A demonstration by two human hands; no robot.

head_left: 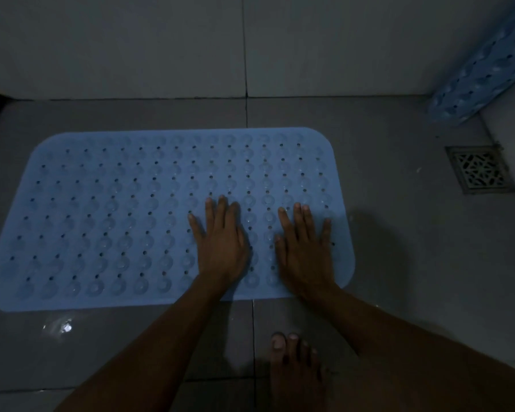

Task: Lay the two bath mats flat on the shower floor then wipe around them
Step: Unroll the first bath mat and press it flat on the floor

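Note:
A light blue bath mat (116, 215) with rows of holes and suction cups lies flat on the grey tiled shower floor. Both my hands press flat on its right part, fingers straight. My left hand (220, 239) is near the mat's middle right. My right hand (305, 248) lies beside it, close to the mat's right edge. A second blue mat (482, 66) leans rolled or folded against the wall in the far right corner.
A square metal floor drain (480, 169) sits to the right of the flat mat. The tiled wall (191, 46) rises just behind the mat. My bare foot (295, 370) stands on the floor in front of the mat. A wet patch (63, 325) glints at front left.

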